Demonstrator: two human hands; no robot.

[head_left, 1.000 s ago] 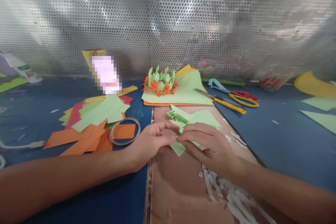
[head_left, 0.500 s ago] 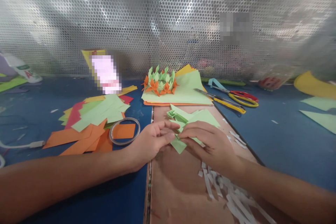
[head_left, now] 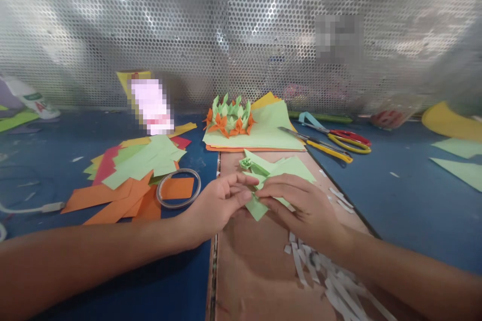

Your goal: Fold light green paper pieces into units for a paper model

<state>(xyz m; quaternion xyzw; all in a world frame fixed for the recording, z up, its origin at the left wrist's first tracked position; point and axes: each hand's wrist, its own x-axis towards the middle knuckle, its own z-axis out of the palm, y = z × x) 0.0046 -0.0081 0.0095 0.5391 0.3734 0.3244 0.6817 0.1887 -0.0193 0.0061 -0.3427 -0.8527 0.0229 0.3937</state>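
Note:
A small piece of light green paper (head_left: pixel 257 209) is held between both hands above the brown board (head_left: pixel 248 271). My left hand (head_left: pixel 226 203) pinches its left side with thumb and fingers. From the right, my right hand (head_left: pixel 297 203) grips it with the fingertips, covering part of it. Just beyond my fingers lie several green paper pieces (head_left: pixel 293 168), with a small curled green paper shape (head_left: pixel 245 163) at their left end. Where the fingertips meet, folds in the held paper are hard to make out.
Behind stands an orange-and-green folded-paper ring (head_left: pixel 231 118) on stacked paper sheets (head_left: pixel 271 133). A tape roll (head_left: pixel 161 199) and orange paper strips (head_left: pixel 101 194) lie left. Scissors (head_left: pixel 350 141) and a yellow cutter (head_left: pixel 329 151) lie right; white paper strips (head_left: pixel 342 296) lie near my right forearm.
Both hands stay almost in place. The held green paper has shifted very slightly, and the right fingers have moved a little along it.

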